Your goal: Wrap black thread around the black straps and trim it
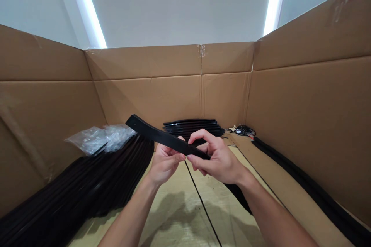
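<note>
Left hand (165,164) and right hand (217,160) pinch one curved, matte black strip (153,134).

Pretty simple pose here: both bare forearms (255,208) reach up from the bottom corners, wrists bent slightly inward. The left hand (165,163) is curled with its thumb across the front, and the right hand (216,158) is pinching just beside it, fingers arched.

Item: one black curved strip (162,137), being pinched by the left hand (165,164) and right hand (216,158), its far end tilting upward; a bundle of black strips (72,181) lying nearby under a clear plastic bag (101,139), inside a cardboard box (150,100).
</note>
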Demonstrator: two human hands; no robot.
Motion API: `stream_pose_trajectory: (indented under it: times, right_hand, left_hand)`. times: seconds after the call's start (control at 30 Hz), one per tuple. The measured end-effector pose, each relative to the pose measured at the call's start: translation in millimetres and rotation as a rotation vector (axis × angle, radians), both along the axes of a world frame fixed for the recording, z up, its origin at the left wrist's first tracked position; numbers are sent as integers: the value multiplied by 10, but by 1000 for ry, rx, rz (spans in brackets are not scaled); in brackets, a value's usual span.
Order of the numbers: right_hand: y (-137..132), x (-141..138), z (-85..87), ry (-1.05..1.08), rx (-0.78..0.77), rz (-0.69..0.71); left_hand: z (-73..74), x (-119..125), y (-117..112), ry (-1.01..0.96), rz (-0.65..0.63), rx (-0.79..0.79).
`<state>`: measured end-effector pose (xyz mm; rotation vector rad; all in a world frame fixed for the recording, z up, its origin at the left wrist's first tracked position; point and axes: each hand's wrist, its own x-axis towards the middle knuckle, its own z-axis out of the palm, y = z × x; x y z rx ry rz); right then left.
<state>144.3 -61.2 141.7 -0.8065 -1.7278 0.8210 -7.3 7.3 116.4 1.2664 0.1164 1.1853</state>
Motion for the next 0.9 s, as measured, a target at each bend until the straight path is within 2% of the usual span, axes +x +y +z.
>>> stream_pose_trajectory:
  times: [0.47,0.67,0.8,0.9]
  right_hand:
    - [12,-50,7,67,-52,18]
    - [23,-45,-5,10,-22,-23]
    - [35,-46,-6,16,-22,-23]
    - [112,-47,-37,69,-22,-84]
  left_hand:
    - [-3,-4,36,2,11,30]
    - [20,13,22,18,-41,35]
    - [9,32,19,38,-15,34]
    - [-20,47,39,49,-9,-19]
